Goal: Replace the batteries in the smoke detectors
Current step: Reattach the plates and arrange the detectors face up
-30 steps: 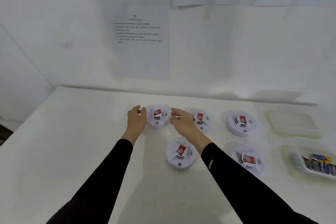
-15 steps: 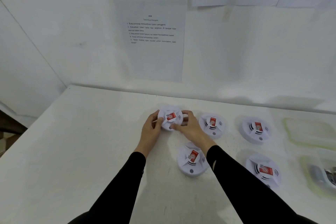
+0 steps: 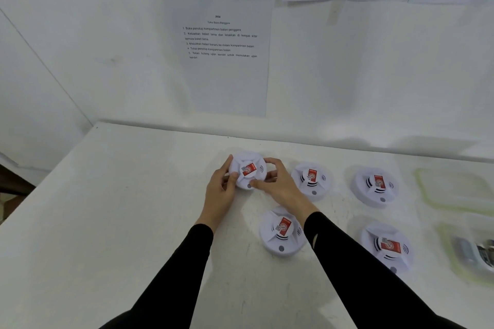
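Observation:
Several round white smoke detectors with red labels lie on the white table (image 3: pixel 120 222). The far-left detector (image 3: pixel 248 170) is tilted up between both hands. My left hand (image 3: pixel 222 189) grips its left rim, thumb on its face. My right hand (image 3: pixel 280 187) grips its right rim, thumb near its small grey button. Other detectors sit at back middle (image 3: pixel 311 180), back right (image 3: pixel 375 186), front middle (image 3: pixel 282 231) and front right (image 3: pixel 387 247).
An empty clear container (image 3: pixel 451 187) lies at the right edge. In front of it, a second container (image 3: pixel 462 270) holds batteries. Printed instruction sheets (image 3: pixel 224 56) hang on the white wall behind the table. The table's left edge drops off near a dark floor.
Both hands closed in on the far-left detector from either side, took hold of its rim and tilted it up. The camera view shifted left.

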Action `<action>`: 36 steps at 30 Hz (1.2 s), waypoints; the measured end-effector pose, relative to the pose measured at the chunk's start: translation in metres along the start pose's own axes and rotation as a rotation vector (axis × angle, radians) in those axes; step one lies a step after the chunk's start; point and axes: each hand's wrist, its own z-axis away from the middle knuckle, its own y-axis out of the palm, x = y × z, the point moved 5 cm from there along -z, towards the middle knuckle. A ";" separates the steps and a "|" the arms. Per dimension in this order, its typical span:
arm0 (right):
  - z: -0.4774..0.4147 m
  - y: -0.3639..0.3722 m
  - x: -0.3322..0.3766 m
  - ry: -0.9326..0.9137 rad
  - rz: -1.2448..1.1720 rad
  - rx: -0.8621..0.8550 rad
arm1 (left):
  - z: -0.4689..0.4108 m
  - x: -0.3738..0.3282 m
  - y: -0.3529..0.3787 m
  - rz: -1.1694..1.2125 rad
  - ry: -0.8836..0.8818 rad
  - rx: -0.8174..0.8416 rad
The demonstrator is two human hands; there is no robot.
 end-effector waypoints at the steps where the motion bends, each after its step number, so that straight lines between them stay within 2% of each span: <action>1: 0.000 0.001 0.000 -0.004 0.002 -0.003 | 0.000 0.001 0.000 -0.009 0.006 0.000; 36: 0.000 0.003 0.001 -0.022 0.030 -0.010 | 0.001 -0.003 -0.001 -0.035 0.033 -0.024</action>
